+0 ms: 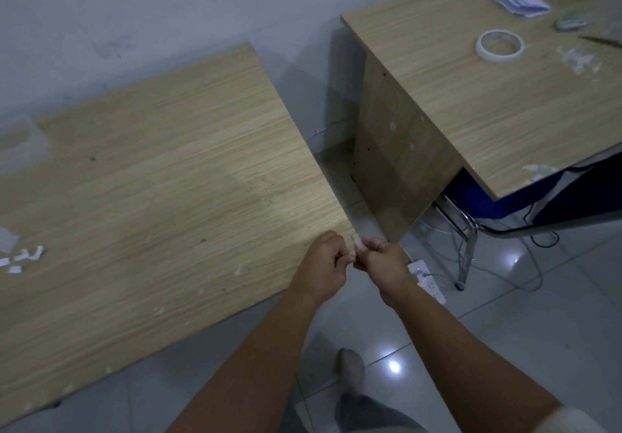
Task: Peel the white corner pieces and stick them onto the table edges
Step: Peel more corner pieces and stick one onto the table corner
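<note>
Both hands meet just off the near right corner of the wooden tabletop [175, 177]. The left hand [324, 261] and the right hand [380, 261] each have curled fingers pinching one small white corner piece [356, 243] between them, held just beside that corner. White paper scraps [25, 257] lie near the tabletop's left edge. A tape roll [500, 45] sits on the second tabletop [471, 102].
</note>
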